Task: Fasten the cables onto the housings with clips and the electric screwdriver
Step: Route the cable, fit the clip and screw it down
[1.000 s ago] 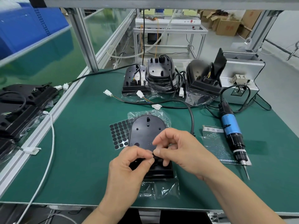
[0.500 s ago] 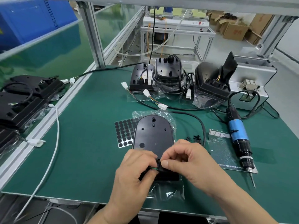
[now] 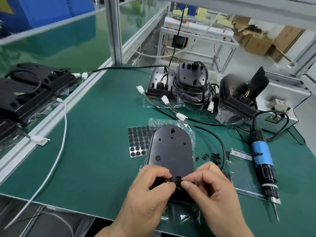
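A black oval housing (image 3: 169,147) lies flat in clear plastic wrap on the green mat. At its near end, my left hand (image 3: 148,190) pinches thin coloured wires, and my right hand (image 3: 208,187) pinches a small black clip (image 3: 178,180) against them. A black cable (image 3: 217,141) curves from the housing's right side toward the back. Loose black clips and screws (image 3: 210,157) lie just right of the housing. The blue electric screwdriver (image 3: 263,159) rests on the mat at the right, tip pointing toward me.
A sheet of black round pads (image 3: 138,142) lies left of the housing. Several wired housings (image 3: 191,84) stand at the back, beside a grey box (image 3: 282,103). More housings (image 3: 25,93) sit on the left bench. A white cable (image 3: 56,156) crosses the mat's left.
My view has tilted down and drawn closer. Both hands have stayed at the housing's near end, and the black clip now shows between my fingertips.
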{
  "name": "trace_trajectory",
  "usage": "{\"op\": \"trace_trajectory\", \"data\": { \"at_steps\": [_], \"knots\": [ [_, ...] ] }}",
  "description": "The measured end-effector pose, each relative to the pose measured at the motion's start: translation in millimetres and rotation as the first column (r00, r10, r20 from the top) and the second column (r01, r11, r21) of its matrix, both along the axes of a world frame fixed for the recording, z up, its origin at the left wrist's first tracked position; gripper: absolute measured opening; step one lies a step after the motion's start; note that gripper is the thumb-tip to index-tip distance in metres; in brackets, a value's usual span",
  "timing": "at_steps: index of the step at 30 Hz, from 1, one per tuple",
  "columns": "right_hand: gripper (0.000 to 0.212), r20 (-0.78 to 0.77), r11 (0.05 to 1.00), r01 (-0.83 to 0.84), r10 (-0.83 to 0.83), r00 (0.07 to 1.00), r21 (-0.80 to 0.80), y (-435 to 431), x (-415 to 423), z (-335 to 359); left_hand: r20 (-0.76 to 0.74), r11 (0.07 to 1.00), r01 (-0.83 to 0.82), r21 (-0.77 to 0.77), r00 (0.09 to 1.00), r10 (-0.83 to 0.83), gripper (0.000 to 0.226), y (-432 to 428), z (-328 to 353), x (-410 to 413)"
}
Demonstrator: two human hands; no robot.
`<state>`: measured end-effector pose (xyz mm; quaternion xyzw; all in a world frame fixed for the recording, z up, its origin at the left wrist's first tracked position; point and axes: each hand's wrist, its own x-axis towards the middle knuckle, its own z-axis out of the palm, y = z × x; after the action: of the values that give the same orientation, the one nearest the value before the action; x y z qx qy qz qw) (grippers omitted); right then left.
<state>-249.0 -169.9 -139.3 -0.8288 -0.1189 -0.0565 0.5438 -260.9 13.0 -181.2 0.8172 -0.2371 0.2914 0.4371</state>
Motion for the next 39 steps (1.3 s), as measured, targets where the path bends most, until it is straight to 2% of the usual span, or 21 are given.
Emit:
{"op": "trace_trajectory", "data": {
  "at_steps": [10, 12, 15, 17, 19, 22, 25, 27, 29, 35, 39],
  "knots": [
    [0.008, -0.039, 1.000, 0.002, -0.001, 0.999, 0.018, 3.9, 2.3, 3.8, 0.005, 1.000, 0.013, -0.005, 1.000, -0.013, 0.012, 0.6, -2.4, 0.0],
    [0.014, -0.114, 1.000, -0.009, 0.012, 0.993, 0.024, 3.8, 5.2, 7.9, 0.007, 1.000, 0.015, -0.005, 1.000, -0.015, 0.016, 0.9, -3.4, 0.0],
    [0.014, -0.340, 0.997, -0.065, 0.072, 0.938, 0.030, 1.4, 16.8, 18.0, 0.016, 1.000, 0.011, -0.001, 1.000, -0.011, 0.022, 0.8, -2.9, 1.9],
    [0.011, -0.461, 0.994, -0.099, 0.108, 0.881, 0.043, 2.1, 26.4, 25.4, 0.013, 1.000, 0.013, -0.016, 1.000, -0.013, 0.013, 0.7, -0.8, 2.9],
    [0.012, -0.510, 0.990, -0.131, 0.134, 0.850, 0.042, 5.9, 34.4, 32.6, -0.008, 0.999, 0.016, -0.042, 1.000, -0.016, 0.003, -0.4, 3.0, 3.2],
    [0.019, -0.514, 0.982, -0.186, 0.154, 0.844, -0.012, 9.8, 42.0, 41.5, -0.053, 0.998, -0.018, -0.056, 0.998, 0.015, 0.008, -2.6, 8.8, 5.6],
    [0.016, -0.494, 0.975, -0.216, 0.163, 0.854, -0.052, 9.8, 40.5, 44.2, -0.067, 0.999, -0.016, -0.040, 0.998, 0.013, 0.008, -3.9, 11.2, 7.2],
    [0.014, -0.449, 0.976, -0.203, 0.149, 0.881, -0.075, 11.7, 35.7, 41.1, -0.037, 0.999, -0.031, -0.021, 0.999, 0.030, 0.012, -6.3, 9.8, 7.8],
    [0.016, -0.405, 0.978, -0.187, 0.135, 0.904, -0.090, 13.7, 32.2, 37.7, 0.005, 0.999, -0.040, -0.013, 0.999, 0.040, 0.007, -9.8, 6.9, 8.2],
    [0.021, -0.410, 0.988, -0.155, 0.139, 0.901, -0.005, 11.1, 31.3, 34.1, 0.047, 0.998, 0.025, 0.050, 0.998, -0.028, 0.009, -8.0, 4.1, 7.2],
    [0.022, -0.366, 0.991, -0.122, 0.095, 0.926, -0.050, 12.6, 29.0, 27.5, 0.006, 0.999, 0.020, 0.035, 1.000, -0.020, 0.005, -7.7, 4.7, 6.9]
  ]
}}
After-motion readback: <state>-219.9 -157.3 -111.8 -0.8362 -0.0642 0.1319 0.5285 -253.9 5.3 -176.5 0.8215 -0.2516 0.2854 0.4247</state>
